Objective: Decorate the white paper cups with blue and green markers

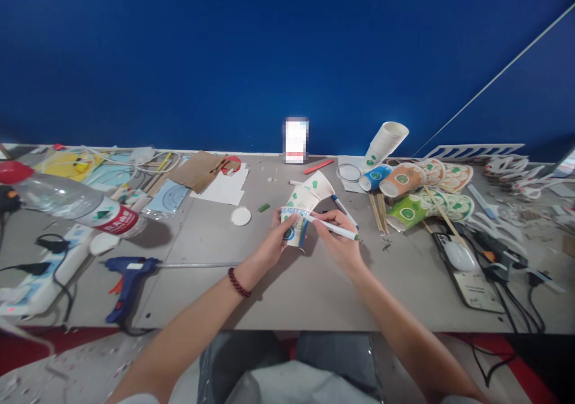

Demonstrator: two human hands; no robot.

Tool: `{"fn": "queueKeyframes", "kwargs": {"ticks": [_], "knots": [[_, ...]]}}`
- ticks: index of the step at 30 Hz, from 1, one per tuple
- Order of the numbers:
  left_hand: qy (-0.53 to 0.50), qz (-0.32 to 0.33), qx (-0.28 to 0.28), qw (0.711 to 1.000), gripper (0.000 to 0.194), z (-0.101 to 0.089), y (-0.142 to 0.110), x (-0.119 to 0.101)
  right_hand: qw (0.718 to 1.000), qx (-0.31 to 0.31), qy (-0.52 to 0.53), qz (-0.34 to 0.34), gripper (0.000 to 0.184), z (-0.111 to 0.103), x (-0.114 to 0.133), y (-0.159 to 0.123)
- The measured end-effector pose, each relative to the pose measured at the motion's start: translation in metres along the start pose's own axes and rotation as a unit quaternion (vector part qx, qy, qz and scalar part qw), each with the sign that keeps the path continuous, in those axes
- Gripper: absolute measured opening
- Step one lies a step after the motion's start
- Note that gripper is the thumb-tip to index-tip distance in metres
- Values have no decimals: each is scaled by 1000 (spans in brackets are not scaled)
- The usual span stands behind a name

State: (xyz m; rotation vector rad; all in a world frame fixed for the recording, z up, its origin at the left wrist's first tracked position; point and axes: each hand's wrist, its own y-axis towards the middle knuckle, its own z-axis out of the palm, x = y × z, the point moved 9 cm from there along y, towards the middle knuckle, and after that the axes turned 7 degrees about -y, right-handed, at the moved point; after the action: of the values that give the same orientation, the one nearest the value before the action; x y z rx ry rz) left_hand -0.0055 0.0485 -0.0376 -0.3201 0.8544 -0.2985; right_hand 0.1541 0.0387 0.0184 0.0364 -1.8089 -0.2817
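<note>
My left hand is closed on a small paper cup with a blue and green print, held above the grey table. In my right hand is a white marker pen with a green end, and its other end meets the cup's upper right side. Just behind the cup lies a curved piece of white paper with green leaf prints. A blue-and-white pen rests to the right of that paper, partly behind my right hand.
A blue glue gun, a power strip and a water bottle are at left. Stacked paper cups, wooden sticks and a phone with a mouse are at right. A lit phone stands against the blue wall.
</note>
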Motion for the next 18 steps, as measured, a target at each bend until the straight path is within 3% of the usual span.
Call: {"fn": "queueKeyframes", "kwargs": {"ticks": [18], "knots": [[-7,-4,10,1000,43,2,-1,-1,999,8,42,5,20,0,-7,-1]]}}
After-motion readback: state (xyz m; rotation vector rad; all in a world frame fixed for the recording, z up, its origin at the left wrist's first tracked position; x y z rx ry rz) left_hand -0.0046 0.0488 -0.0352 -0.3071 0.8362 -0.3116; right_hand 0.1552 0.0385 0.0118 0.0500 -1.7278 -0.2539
